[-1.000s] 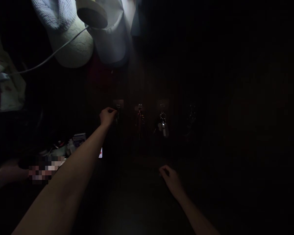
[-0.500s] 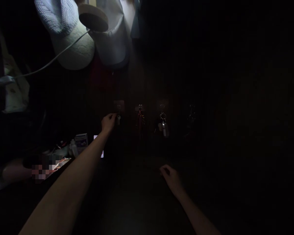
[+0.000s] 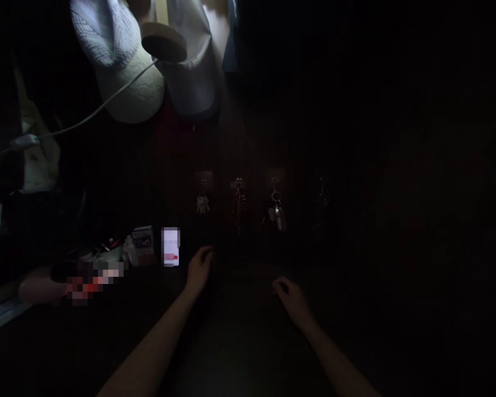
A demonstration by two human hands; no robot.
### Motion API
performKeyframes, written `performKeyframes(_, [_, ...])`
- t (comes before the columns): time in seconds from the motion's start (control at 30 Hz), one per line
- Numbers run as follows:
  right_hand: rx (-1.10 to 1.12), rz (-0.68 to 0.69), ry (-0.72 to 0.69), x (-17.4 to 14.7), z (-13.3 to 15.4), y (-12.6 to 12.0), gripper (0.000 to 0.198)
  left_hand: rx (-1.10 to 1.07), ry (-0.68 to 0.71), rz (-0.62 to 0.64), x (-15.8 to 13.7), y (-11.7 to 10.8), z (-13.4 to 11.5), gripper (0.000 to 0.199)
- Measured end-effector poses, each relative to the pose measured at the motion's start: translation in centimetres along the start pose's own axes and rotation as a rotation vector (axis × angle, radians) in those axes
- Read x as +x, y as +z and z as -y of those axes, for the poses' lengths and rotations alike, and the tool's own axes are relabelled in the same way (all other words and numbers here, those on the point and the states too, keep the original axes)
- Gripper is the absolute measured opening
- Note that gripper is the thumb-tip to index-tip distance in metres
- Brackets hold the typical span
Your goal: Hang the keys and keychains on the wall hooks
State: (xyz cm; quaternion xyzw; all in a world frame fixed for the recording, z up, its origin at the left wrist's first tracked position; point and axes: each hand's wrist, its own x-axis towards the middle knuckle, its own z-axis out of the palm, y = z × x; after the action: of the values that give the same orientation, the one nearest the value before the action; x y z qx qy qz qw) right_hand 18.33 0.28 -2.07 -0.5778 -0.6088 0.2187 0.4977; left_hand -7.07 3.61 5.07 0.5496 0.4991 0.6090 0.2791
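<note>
My left hand (image 3: pixel 199 268) is over the dark surface, fingers loosely bent and apart, with nothing visible in it. Above it a bunch of keys (image 3: pixel 203 204) hangs from a small wall hook. My right hand (image 3: pixel 291 300) rests lower right, its thumb and fingers curled together; no object shows in it. Farther along the wall hang a reddish strap or cord (image 3: pixel 238 207), then a key ring with a pale tag (image 3: pixel 279 216). A fourth hanging bunch (image 3: pixel 323 196) is too dark to make out. Neither hand touches the hanging things.
A lit phone (image 3: pixel 171 246) stands left of my left hand. Beside it are a small box (image 3: pixel 143 242) and a white bottle (image 3: pixel 130 250). Several caps (image 3: pixel 132 91) hang above, with a round lamp (image 3: pixel 164 41) and its white cable (image 3: pixel 103 106). The right side is nearly black.
My left hand has let go of the keys at the leftmost hook and moved down toward me. The keys now hang free and the phone shows fully. My right hand is nearly still.
</note>
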Motion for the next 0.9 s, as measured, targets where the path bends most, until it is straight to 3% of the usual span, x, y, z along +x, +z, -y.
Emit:
performKeyframes(0.13, [0.024,-0.008,-0.004,0.0,0.2,-0.2,0.027,-0.08,-0.11,0.165,-3.8,0.2,2.1,0.015])
performKeyframes(0.3, [0.038,-0.003,-0.031,-0.2,0.6,-0.3,0.029,-0.085,-0.196,0.351,-6.5,0.6,2.5,0.018])
performKeyframes(0.67, [0.069,0.14,-0.039,-1.1,1.7,-0.4,0.028,0.271,0.009,0.666,-7.7,0.4,1.6,0.021])
performKeyframes(0.9, [0.251,0.36,0.034,-2.4,3.7,-0.7,0.026,0.111,-0.158,0.804,-8.3,0.5,-0.1,0.019])
